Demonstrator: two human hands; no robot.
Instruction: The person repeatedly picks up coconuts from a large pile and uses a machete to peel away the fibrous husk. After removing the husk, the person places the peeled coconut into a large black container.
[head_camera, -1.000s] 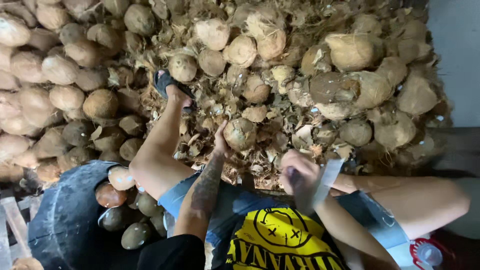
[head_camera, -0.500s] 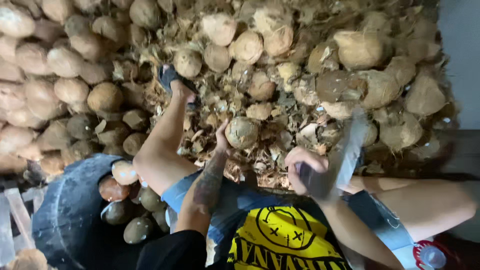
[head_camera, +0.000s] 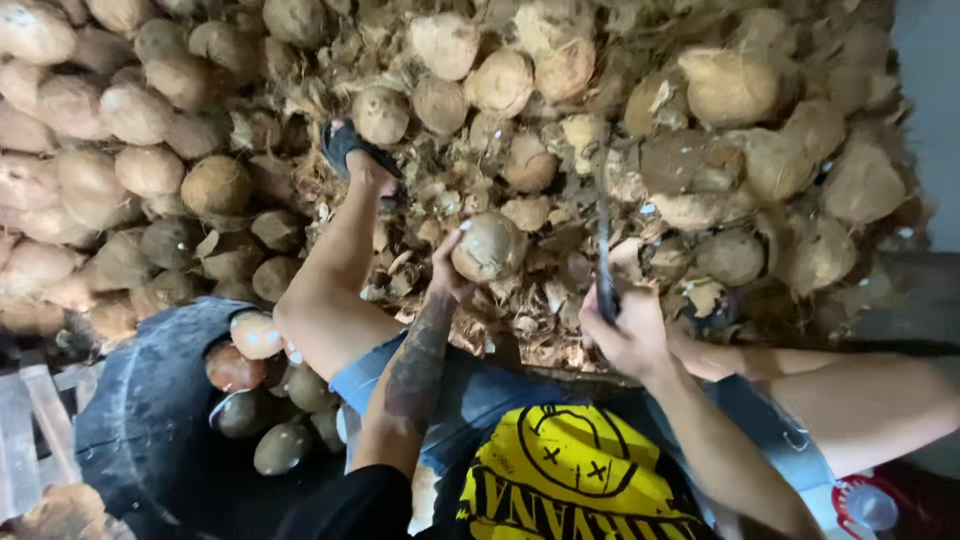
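- Brown, fibrous husk covers nearly everything in the head view: a heap of coconuts (head_camera: 150, 170) runs from 9 o'clock round to 2 o'clock, with torn husk scraps (head_camera: 540, 310) strewn at the centre.
- Since half a second ago the blade (head_camera: 602, 240) has swung from a slant at 4 o'clock to stand nearly upright just right of centre, edge-on and thin; the held nut has barely shifted.
- One partly husked coconut (head_camera: 488, 246), round and pale tan, sits at the centre, cupped from the left by the left hand (head_camera: 450, 268), whose fingers wrap its side.
- The right hand (head_camera: 628, 330) is clenched round the blade's dark handle at 5 o'clock of that nut, near it but apart.
- One black tub (head_camera: 140, 400) at 8 o'clock holds about six smooth, darker husked nuts (head_camera: 282, 447).
- One dark sandal (head_camera: 345, 145) shows on the raised foot at 11 o'clock.
- Two bare knees flank blue denim shorts (head_camera: 480, 395) and a yellow printed shirt (head_camera: 560, 480) at 6 o'clock.
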